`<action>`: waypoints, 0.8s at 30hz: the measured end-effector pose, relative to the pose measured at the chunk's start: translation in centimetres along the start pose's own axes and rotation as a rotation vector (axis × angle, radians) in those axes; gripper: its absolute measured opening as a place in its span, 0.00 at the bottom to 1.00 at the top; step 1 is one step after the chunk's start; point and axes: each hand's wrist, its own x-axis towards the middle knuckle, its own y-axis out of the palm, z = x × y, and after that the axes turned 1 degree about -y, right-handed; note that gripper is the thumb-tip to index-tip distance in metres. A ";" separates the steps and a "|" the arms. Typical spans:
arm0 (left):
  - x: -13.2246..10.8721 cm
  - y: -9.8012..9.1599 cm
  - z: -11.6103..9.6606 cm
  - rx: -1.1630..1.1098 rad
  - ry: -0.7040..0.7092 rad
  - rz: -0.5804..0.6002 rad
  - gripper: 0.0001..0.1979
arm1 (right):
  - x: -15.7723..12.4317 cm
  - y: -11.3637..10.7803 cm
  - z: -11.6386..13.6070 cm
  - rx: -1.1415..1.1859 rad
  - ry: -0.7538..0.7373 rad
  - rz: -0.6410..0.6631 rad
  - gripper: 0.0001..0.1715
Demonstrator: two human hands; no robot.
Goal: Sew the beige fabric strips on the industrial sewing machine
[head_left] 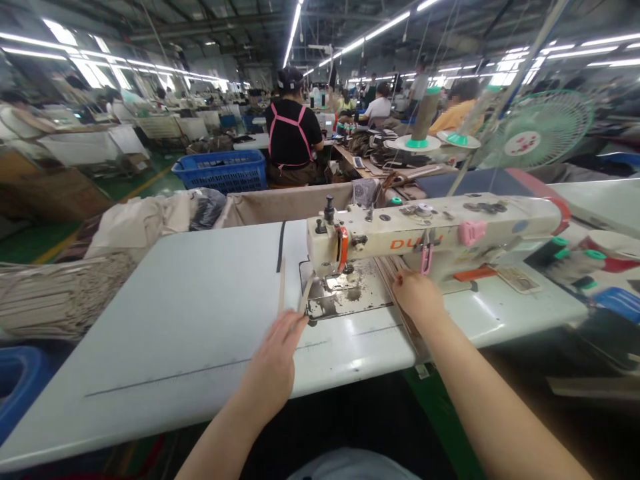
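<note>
A cream sewing machine (430, 233) with orange lettering stands on a white table (190, 313). My left hand (275, 360) lies on the table in front of the needle plate (345, 293), fingers together, touching the ends of two thin tan strips (283, 283) that run towards the presser foot. My right hand (415, 293) rests under the machine arm on a stack of tan strips (387, 267), fingers curled down on them. The fingertips of both hands are partly hidden.
Piles of beige material (60, 293) lie at the left, with a blue bin (20, 380) at the near left corner. Thread cones (425, 120) and a green fan (537, 130) stand behind the machine. A person in a black top (293, 133) sits ahead beside a blue basket (223, 170).
</note>
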 end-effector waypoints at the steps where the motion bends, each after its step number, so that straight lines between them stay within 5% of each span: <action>1: 0.2 0.1 0.0 -0.031 0.008 0.031 0.42 | -0.3 -0.2 0.1 -0.003 0.007 -0.005 0.12; 4: 0.6 0.4 0.2 -0.069 0.006 0.066 0.41 | -1.8 -1.0 0.2 0.081 0.044 0.023 0.11; 9: 2.3 0.4 0.2 -0.057 -0.024 0.039 0.24 | -6.1 -1.5 0.5 0.525 -0.037 0.134 0.32; 14: 5.0 0.0 0.3 0.005 -0.037 0.062 0.11 | -10.3 -0.9 2.4 0.812 -0.190 0.237 0.28; 24: 8.1 2.0 1.1 -0.009 -0.025 -0.085 0.10 | -13.5 0.6 6.5 0.945 -0.208 0.263 0.26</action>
